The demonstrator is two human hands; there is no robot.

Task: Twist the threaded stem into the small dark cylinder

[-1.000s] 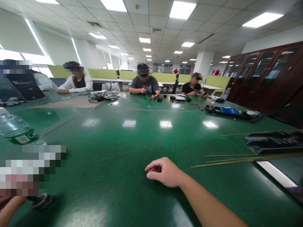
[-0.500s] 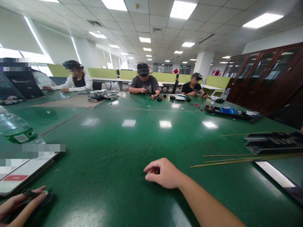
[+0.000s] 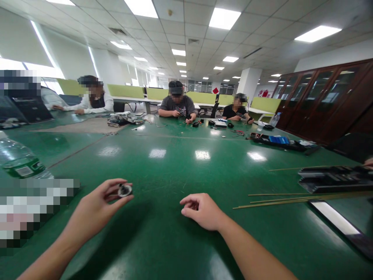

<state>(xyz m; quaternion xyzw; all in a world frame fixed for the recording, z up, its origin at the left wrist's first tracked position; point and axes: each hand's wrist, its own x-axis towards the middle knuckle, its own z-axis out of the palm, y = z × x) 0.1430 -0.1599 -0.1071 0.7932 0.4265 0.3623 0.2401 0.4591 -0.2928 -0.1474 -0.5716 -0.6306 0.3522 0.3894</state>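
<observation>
My left hand (image 3: 96, 206) is raised over the green table (image 3: 151, 241), thumb and fingers closed on a small round part (image 3: 124, 190). The part has a pale rim, a dark middle and a short black stub on top; its exact kind is not clear. To its right, my right hand (image 3: 201, 210) is low at the tabletop, fingers loosely curled. A gap shows between its thumb and forefinger, and I see nothing held there.
Thin brass-coloured rods (image 3: 271, 202), a black metal profile (image 3: 326, 179) and a dark flat device (image 3: 338, 221) lie right. A water bottle (image 3: 23, 159) stands left. Several people sit across the table, among them one person in grey (image 3: 176, 103), near small parts and a tool tray (image 3: 279, 142).
My left hand has come from the lower left corner toward the middle, carrying the small round part up into clear view. My right hand has hardly moved.
</observation>
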